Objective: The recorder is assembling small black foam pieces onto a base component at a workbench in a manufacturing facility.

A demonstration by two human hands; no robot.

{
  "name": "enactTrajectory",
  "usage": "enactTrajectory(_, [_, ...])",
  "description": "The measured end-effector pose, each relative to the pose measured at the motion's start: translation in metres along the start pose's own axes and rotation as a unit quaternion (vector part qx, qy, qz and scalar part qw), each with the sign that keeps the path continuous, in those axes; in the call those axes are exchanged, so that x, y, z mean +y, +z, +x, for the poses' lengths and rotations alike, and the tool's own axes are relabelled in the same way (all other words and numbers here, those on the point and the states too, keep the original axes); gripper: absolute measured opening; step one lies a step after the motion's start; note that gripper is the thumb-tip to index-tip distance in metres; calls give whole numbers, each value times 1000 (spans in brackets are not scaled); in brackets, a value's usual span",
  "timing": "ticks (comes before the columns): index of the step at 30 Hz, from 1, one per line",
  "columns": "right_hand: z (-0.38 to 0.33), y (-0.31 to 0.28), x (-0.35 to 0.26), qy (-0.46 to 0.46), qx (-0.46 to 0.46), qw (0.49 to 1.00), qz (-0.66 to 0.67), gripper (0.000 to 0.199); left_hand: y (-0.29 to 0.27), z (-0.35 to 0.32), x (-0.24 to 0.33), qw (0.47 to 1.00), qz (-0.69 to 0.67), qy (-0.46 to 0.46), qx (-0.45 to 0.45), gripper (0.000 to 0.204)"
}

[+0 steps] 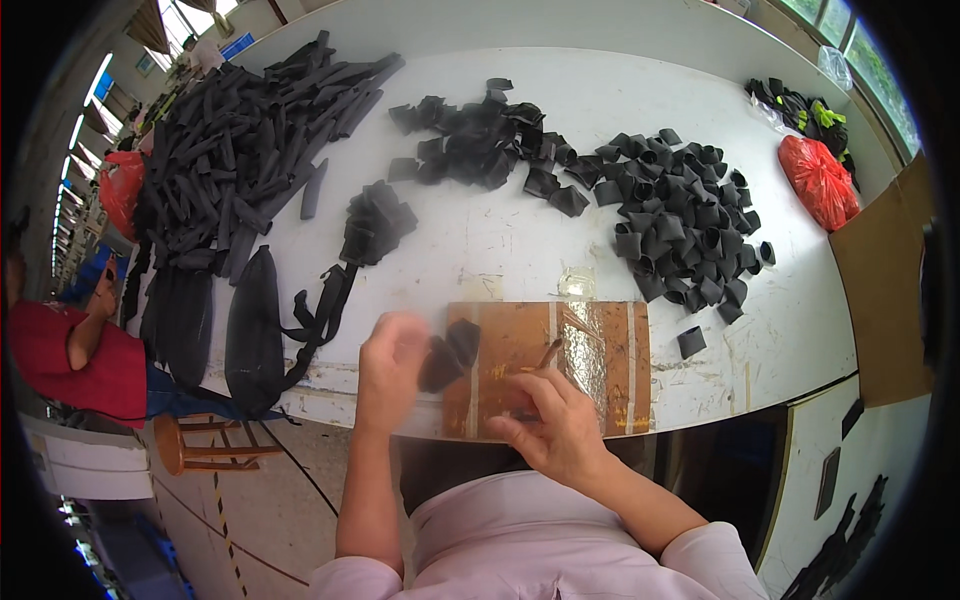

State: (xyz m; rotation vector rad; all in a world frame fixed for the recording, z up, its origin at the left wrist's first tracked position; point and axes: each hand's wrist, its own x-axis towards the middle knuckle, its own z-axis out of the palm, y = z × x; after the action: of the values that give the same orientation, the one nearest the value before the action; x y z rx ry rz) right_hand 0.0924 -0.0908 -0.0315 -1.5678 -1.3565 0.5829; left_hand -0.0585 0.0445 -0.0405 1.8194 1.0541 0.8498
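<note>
My left hand (393, 368), smeared by motion, is at the left edge of a brown board (515, 352) taped to the white table. Its fingers are closed on a black fabric piece (457, 350) that hangs past the board's edge. Over the board's middle, my right hand (553, 415) is curled, with a slim brown stick-like tool (550, 353) between its fingers; the tool's lower part is hidden by the hand. Beyond my left hand lies a bunch of black fabric pieces (378, 222).
Long black fabric tubes (235, 145) are heaped at the far left. Loose black pieces (485, 140) and a pile of short black loops (685, 215) lie beyond the board. A red plastic bag (818, 182) sits far right. A person (75, 355) sits at left near a wooden stool (190, 445).
</note>
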Motion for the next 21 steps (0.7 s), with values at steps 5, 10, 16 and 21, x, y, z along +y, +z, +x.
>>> enactTrajectory(5, [4, 10, 3, -71, 39, 996, -29, 22, 28, -29, 27, 973, -208, -39, -91, 7])
enactTrajectory(10, [3, 4, 2, -119, 96, 976, -157, 17, 45, -46, 39, 954, -267, -129, 40, 12])
enactTrajectory(16, [-1, 0, 7, -174, 99, 953, -228, 20, 47, -54, 49, 908, -352, -226, -21, 8])
enactTrajectory(21, [-7, -1, 10, -189, 72, 931, -304, 23, 46, -54, 48, 913, -329, -240, -34, 6])
